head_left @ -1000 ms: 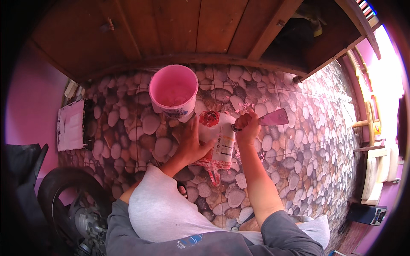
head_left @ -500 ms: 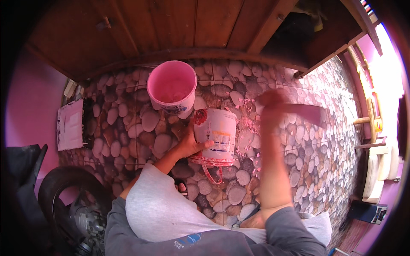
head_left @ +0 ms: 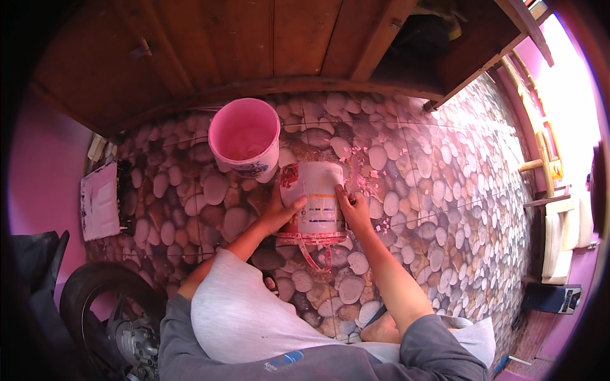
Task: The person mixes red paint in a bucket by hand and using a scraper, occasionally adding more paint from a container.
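Note:
A white paint bucket (head_left: 316, 213) sits before me, its red-stained rim and hanging handle strap (head_left: 308, 256) toward me; red paint marks its far left edge. I cannot tell whether it lies flat or is tilted. My left hand (head_left: 279, 211) grips its left side, thumb across the label. Against the right side is my right hand (head_left: 354, 208), closed around the handle of a broad-bladed knife (head_left: 356, 173); the blade points away from me and blends into the floor. Beyond, to the left, a second bucket (head_left: 274, 136) stands upright, coated pink inside.
Pink flakes (head_left: 372, 181) are scattered on the pebble-patterned floor (head_left: 438, 219). A wooden cabinet (head_left: 298, 44) spans the far side. At left are a paint-smeared white panel (head_left: 100, 203) and a motorcycle wheel (head_left: 82, 298). Bamboo furniture (head_left: 543, 152) lines the right.
My right hand, which was raised and blurred with the knife pointing right, has come down and left to the bucket's side. My left hand stays on the bucket.

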Tool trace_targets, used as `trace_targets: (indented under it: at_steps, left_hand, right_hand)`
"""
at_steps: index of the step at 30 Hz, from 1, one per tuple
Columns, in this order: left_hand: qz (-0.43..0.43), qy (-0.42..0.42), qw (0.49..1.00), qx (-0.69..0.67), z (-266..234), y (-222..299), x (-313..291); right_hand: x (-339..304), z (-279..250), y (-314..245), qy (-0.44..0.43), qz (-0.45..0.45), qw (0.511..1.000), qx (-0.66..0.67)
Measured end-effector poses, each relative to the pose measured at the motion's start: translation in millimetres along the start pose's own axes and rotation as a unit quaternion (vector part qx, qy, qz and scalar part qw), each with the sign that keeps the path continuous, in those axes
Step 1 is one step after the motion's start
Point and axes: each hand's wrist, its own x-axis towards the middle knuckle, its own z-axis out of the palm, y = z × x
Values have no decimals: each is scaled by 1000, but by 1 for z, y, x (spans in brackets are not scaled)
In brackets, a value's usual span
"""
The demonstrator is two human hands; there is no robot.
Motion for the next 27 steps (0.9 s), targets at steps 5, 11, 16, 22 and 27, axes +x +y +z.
trace_targets:
  at_steps: [5,11,16,22,27]
  left_hand:
    - [30,19,999,8,-11,83,7]
    - [-73,60,996,-8,10,48,11]
    - [-95,5,995,-13,-1,19,18]
    - [-273,-78,955,-83,-20,123,29]
    - [-241,-102,952,-159,-22,103,46]
  right_hand:
    - [-11,-52,-112,54,-83,994,-49]
    - [-6,-43,-82,28,3,997,-70]
    - [29,-11,-45,-37,70,990,-113]
    - [68,-67,-80,-157,79,970,-166]
    - [83,-72,-74,-176,-28,970,-165]
